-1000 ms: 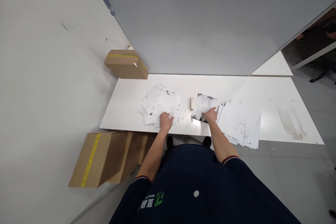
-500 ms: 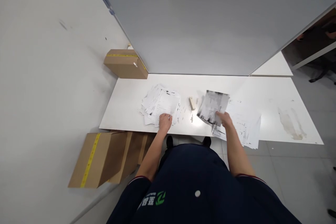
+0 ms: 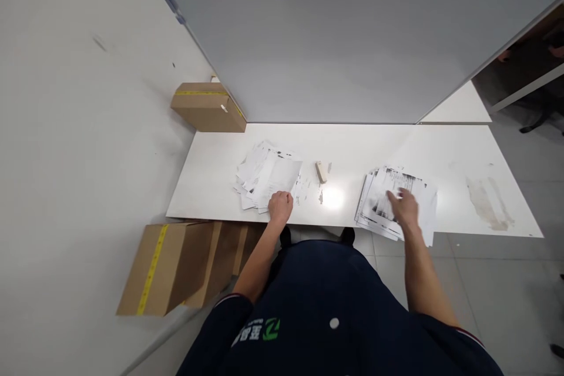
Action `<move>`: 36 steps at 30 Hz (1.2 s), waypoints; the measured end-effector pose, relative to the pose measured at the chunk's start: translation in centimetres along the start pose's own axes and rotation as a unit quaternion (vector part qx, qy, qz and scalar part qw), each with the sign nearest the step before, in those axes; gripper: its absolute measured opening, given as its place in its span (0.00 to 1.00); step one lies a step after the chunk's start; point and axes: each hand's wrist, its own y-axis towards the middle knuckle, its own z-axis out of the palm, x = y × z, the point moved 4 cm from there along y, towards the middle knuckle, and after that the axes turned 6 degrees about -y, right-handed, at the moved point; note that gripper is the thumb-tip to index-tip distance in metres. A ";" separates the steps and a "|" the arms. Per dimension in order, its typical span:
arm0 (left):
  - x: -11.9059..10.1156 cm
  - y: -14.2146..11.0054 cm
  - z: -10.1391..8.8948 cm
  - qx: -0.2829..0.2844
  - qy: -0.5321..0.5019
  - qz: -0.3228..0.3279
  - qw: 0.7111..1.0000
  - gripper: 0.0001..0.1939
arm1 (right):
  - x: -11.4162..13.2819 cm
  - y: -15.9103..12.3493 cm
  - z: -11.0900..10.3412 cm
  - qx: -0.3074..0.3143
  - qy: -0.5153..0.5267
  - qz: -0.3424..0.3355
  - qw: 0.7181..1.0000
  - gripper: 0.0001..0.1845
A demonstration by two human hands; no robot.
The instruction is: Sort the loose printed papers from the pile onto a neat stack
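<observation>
A loose pile of printed paper sheets (image 3: 259,170) lies on the left half of the white table. At its near edge my left hand (image 3: 281,207) is closed, fingers curled on the top sheet (image 3: 284,175), which looks slightly raised. My right hand (image 3: 404,210) hovers over or just touches a second pile of printed sheets (image 3: 372,205) on the right, thumb and fingers apart, holding nothing. That pile reaches over the table's front edge. Between the two piles sits a small beige object (image 3: 321,172), possibly a stapler.
A large whiteboard panel (image 3: 308,47) stands along the back of the white table (image 3: 449,158). One cardboard box (image 3: 211,108) rests at the back left corner. More boxes (image 3: 163,270) stand on the floor at left, against the wall.
My right hand has moved right and let go of the dark-edged sheet, now on the right pile. My left hand has shifted slightly right, and its top sheet has tilted.
</observation>
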 end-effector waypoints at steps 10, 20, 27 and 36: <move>-5.4 -3.9 1.4 0.055 -0.104 0.162 0.980 0.13 | 12.9 -10.0 16.4 0.317 0.300 -0.030 0.899 0.15; 3.3 0.2 2.3 0.045 -0.041 -0.079 0.995 0.33 | 7.6 -7.9 16.4 0.286 0.300 0.032 0.909 0.13; 3.9 -0.1 2.4 0.053 -0.086 -0.081 0.992 0.27 | 7.7 -8.4 16.7 0.304 0.311 0.044 0.900 0.12; 3.4 -0.3 2.4 0.045 -0.044 -0.062 0.996 0.27 | 8.1 -8.4 16.6 0.307 0.319 0.040 0.896 0.10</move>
